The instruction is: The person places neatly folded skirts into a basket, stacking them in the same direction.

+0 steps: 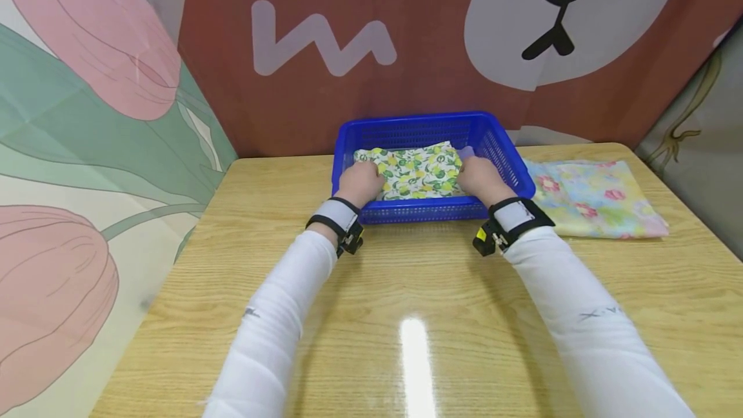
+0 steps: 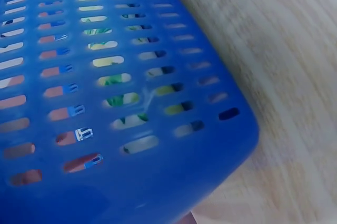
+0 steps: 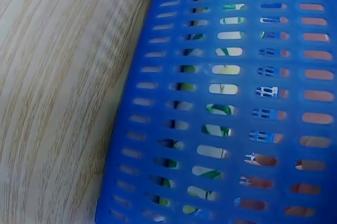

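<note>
A folded cloth with a green and yellow lemon print [image 1: 418,173] lies inside a blue plastic basket [image 1: 420,211] with slotted walls. My left hand [image 1: 361,182] reaches over the basket's front rim and grips the left edge of this cloth with curled fingers. At the opposite edge, my right hand [image 1: 480,179] grips it the same way. Both hands hide their fingertips from the head view. Each wrist view is filled by the outside of the basket wall [image 2: 121,182], with bits of the printed cloth [image 3: 224,88] showing through the slots.
Right of the basket lies a folded pastel cloth with pink flowers [image 1: 604,202]. A bit of purple material [image 1: 466,152] shows inside the basket behind my right hand. The wooden table [image 1: 371,315] ends at a printed wall hanging [image 1: 325,102] behind the basket.
</note>
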Action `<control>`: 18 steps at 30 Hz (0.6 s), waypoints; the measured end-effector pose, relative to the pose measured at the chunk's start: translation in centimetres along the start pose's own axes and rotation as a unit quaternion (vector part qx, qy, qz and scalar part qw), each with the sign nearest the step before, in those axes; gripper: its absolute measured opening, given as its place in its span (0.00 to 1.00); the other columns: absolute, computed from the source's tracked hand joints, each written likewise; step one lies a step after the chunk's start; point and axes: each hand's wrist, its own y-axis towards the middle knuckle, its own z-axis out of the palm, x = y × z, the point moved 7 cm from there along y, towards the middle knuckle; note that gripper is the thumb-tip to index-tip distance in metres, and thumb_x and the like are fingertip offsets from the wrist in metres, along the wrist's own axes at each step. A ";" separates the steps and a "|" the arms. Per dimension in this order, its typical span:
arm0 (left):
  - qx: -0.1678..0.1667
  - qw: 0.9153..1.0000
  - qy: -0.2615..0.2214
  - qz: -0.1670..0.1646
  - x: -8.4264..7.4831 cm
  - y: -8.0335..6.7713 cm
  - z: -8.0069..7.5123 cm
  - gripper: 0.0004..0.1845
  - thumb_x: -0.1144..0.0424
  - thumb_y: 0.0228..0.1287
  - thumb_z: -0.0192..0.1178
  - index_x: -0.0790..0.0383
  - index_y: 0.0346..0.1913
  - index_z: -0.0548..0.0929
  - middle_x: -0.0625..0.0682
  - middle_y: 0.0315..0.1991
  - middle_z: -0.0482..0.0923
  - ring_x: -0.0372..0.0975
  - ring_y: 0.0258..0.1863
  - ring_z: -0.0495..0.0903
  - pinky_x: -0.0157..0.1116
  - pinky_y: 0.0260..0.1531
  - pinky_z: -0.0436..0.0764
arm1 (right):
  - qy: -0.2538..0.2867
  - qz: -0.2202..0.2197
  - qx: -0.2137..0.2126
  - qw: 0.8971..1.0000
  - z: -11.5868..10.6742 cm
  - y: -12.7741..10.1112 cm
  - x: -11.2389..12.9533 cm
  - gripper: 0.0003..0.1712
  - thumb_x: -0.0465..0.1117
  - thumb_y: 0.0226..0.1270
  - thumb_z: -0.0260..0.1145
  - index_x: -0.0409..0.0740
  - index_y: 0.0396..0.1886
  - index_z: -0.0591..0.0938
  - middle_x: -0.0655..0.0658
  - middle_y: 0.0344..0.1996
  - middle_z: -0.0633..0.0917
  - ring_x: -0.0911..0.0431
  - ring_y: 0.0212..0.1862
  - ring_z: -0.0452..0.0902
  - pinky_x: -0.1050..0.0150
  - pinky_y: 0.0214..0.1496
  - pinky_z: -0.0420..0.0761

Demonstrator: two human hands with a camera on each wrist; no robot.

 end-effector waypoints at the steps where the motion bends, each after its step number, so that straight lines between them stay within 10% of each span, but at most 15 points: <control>1: 0.012 1.000 0.005 -0.001 0.0 -0.1 0.1 0.17 0.58 0.71 0.45 0.57 0.22 0.72 0.48 0.19 0.71 0.40 0.21 0.71 0.35 0.21 0.70 | 0.000 0.007 0.007 1.000 0.1 0.0 -0.1 0.14 0.30 0.57 0.50 0.43 0.13 0.66 0.45 0.16 0.70 0.50 0.25 0.65 0.63 0.26 0.63; 5: 0.052 0.998 0.014 -0.010 0.0 -0.2 0.6 0.22 0.51 0.74 0.39 0.59 0.29 0.77 0.51 0.25 0.75 0.42 0.27 0.75 0.39 0.32 0.75 | 0.007 0.024 0.055 0.998 0.6 0.0 -0.3 0.11 0.32 0.60 0.48 0.38 0.20 0.72 0.41 0.22 0.74 0.49 0.28 0.68 0.62 0.29 0.67; 11: 0.095 0.995 -0.004 -0.010 -0.1 -0.3 1.1 0.28 0.45 0.76 0.31 0.57 0.26 0.74 0.49 0.22 0.73 0.41 0.24 0.71 0.38 0.35 0.73 | 0.020 0.020 0.134 0.991 1.4 -0.2 -0.1 0.25 0.43 0.74 0.44 0.28 0.56 0.73 0.32 0.46 0.79 0.44 0.45 0.76 0.50 0.52 0.74; 18: 0.074 0.997 -0.037 0.011 -0.4 -0.8 0.2 0.32 0.44 0.76 0.28 0.64 0.50 0.78 0.57 0.41 0.80 0.46 0.42 0.78 0.43 0.50 0.75 | -0.007 -0.050 0.143 0.988 1.1 -0.8 1.0 0.29 0.48 0.75 0.43 0.28 0.60 0.72 0.29 0.52 0.77 0.37 0.57 0.71 0.44 0.62 0.67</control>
